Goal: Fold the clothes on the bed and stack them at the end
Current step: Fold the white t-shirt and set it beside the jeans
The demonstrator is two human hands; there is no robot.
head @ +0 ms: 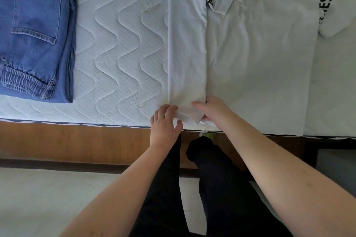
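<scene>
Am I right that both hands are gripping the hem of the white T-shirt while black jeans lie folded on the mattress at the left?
Nearly. The folded jeans are blue, not black, as the head view shows. The rest holds: the left hand and right hand grip the hem of the white T-shirt, and the jeans lie at the left on the mattress.

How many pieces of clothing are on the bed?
2. Folded blue jeans lie at the left; a white T-shirt lies spread at the right, both hands at its near hem. Others may lie outside the view.

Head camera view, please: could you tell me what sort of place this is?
Probably a bedroom: a quilted mattress on a wooden bed frame, with folded jeans and a white T-shirt being folded on it.
</scene>
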